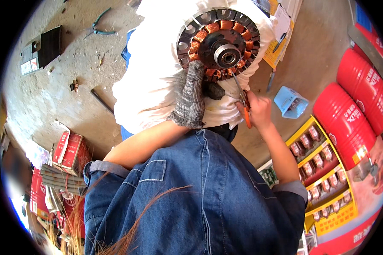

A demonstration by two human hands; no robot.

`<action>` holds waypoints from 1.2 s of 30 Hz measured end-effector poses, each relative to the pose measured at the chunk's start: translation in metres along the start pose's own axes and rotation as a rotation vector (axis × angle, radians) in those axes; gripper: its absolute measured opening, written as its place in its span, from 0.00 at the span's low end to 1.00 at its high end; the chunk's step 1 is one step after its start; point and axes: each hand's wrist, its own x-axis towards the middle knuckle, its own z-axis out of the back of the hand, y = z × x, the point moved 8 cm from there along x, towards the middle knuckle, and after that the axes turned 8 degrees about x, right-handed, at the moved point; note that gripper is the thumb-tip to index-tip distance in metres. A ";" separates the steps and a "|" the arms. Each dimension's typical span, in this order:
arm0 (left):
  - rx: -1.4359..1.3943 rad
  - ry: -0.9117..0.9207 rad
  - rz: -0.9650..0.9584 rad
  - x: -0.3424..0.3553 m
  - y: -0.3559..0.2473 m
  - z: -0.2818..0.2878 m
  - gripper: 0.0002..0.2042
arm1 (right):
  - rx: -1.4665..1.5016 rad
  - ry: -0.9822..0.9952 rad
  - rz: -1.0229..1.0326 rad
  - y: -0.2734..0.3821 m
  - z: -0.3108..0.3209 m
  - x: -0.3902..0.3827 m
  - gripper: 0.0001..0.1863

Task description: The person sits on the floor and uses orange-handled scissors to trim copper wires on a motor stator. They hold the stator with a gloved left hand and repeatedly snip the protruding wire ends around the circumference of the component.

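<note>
A motor stator [206,42], a dark ring wound with copper coils around a round bearing hub, rests on a white cloth [149,76] in front of me. My left hand [189,97], in a grey knit glove, grips its near left edge, fingers against the coils and thumb below the rim. Bare, my right hand [258,108] is closed around the orange handles of a pair of scissors [240,89]. The blades point up and left, their tips at the coils on the stator's near side. How far apart the blades are is hard to make out.
Blue-handled pliers [103,32] and a black and grey box [41,50] lie on the floor at far left. To the right stand a light blue basket [288,101], red drums [342,114] and a yellow rack [323,170] of bottles. A red carton [72,151] sits at left.
</note>
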 end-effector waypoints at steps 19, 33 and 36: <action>1.712 -0.159 -1.559 -0.096 -0.147 -0.064 0.42 | -0.085 -0.043 -0.044 0.009 0.011 0.004 0.21; 1.802 0.217 -1.522 -0.014 -0.165 -0.096 0.37 | 0.090 -0.077 0.106 -0.016 -0.007 0.011 0.20; 1.796 0.299 -1.506 -0.011 -0.173 -0.098 0.40 | 0.165 -0.011 0.281 -0.030 -0.011 0.033 0.20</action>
